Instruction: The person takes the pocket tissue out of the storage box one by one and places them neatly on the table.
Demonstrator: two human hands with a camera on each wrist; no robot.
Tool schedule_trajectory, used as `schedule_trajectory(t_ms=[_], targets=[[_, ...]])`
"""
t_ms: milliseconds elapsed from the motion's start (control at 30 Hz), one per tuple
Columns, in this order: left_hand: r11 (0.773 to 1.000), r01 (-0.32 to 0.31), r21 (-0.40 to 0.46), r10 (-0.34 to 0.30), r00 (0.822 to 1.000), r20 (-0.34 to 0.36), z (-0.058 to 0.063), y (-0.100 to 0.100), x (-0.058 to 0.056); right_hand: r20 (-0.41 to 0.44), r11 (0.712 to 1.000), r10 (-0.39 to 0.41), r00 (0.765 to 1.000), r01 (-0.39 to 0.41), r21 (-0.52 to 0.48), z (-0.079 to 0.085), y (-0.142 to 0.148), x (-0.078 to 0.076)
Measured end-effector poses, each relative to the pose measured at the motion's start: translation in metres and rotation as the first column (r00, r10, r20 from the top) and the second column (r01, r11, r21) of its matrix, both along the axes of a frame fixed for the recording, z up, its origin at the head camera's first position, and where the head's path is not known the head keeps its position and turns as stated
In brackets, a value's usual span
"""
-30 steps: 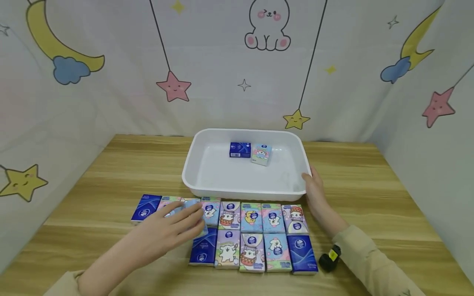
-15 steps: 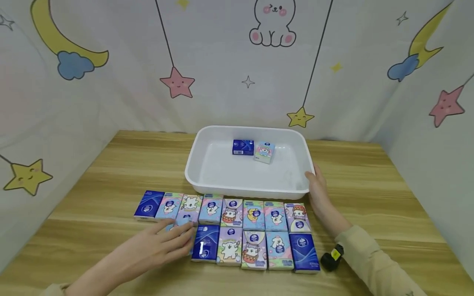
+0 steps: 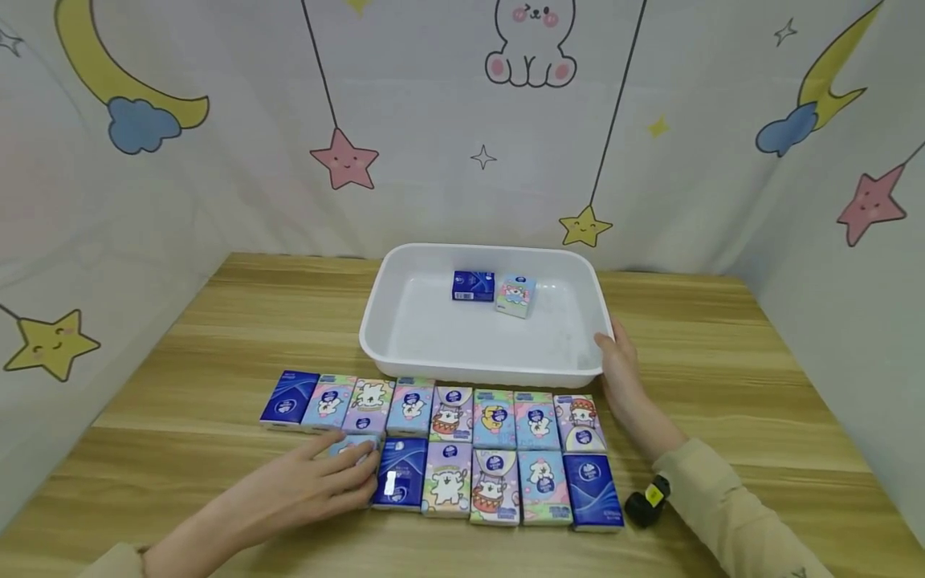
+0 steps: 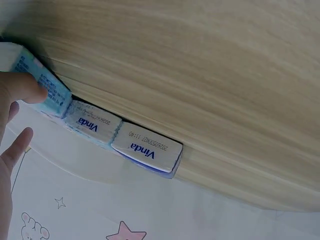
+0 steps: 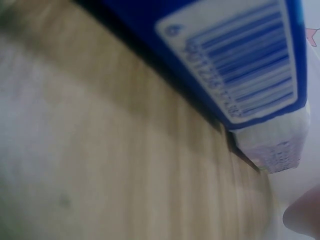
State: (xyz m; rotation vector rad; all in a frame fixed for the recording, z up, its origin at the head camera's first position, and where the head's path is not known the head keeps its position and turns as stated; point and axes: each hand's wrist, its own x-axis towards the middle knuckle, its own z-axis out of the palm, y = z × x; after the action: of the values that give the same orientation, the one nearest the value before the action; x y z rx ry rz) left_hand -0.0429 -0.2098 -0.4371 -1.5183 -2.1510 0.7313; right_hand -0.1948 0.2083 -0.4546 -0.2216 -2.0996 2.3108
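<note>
My left hand [image 3: 307,486] holds a light blue tissue pack [image 4: 55,95] at the left end of the front row, beside a dark blue tissue pack [image 3: 401,474]. Fingers cover most of the held pack in the head view; the left wrist view shows the thumb against its side. My right hand [image 3: 623,377] grips the right side of a white tray [image 3: 433,371], thumb over the rim and the other fingers outside, mostly hidden. Inside the tray lie a dark blue tissue pack [image 3: 473,286] and a light blue patterned one [image 3: 515,297].
Between the left hand and the tray runs a back row of several tissue packs [image 3: 451,415], its left end a dark blue one [image 3: 291,397]. A small black device [image 3: 647,502] with a yellow label sits by the right sleeve. A printed curtain [image 3: 433,201] borders the wooden table [image 3: 715,353].
From over the back row, my left hand has brought the light blue pack down and nearer, to the front row's left end. The right hand keeps its grip on the tray.
</note>
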Motion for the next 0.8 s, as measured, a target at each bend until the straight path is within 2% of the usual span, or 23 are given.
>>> schedule_trajectory(t_ms=[233,333,400,467,600,700,800], targets=[[0.999,0.004,0.05,-0.004,1.0,-0.005,-0.005,-0.001,-0.001,0.016,1.0,0.0,1.0,0.0,0.001,0.001,0.0,-0.001],[0.996,-0.006,0.086,0.004,1.0,0.03,-0.005,-0.004,0.0,0.018,1.0,-0.006,1.0,0.006,0.003,0.001,-0.001,-0.001],[0.994,-0.033,0.101,0.025,0.997,0.079,-0.004,-0.007,0.002,0.014,1.0,-0.01,1.0,0.01,-0.002,0.002,-0.002,-0.001],[0.99,-0.087,0.108,0.07,0.986,0.153,-0.001,-0.01,0.004,0.011,1.0,-0.007,1.0,0.007,-0.006,0.002,-0.002,0.0],[0.965,-0.214,0.149,0.162,0.94,0.299,0.003,-0.014,0.01,0.008,1.0,-0.004,1.0,0.004,-0.013,0.003,-0.002,0.001],[0.943,-0.257,0.21,0.174,0.922,0.346,0.002,-0.012,0.012,0.013,1.0,-0.003,1.0,0.003,-0.012,0.003,-0.001,0.001],[0.934,-0.265,0.24,0.173,0.922,0.346,-0.001,-0.01,0.012,0.016,1.0,-0.001,1.0,0.001,-0.009,0.002,-0.001,0.001]])
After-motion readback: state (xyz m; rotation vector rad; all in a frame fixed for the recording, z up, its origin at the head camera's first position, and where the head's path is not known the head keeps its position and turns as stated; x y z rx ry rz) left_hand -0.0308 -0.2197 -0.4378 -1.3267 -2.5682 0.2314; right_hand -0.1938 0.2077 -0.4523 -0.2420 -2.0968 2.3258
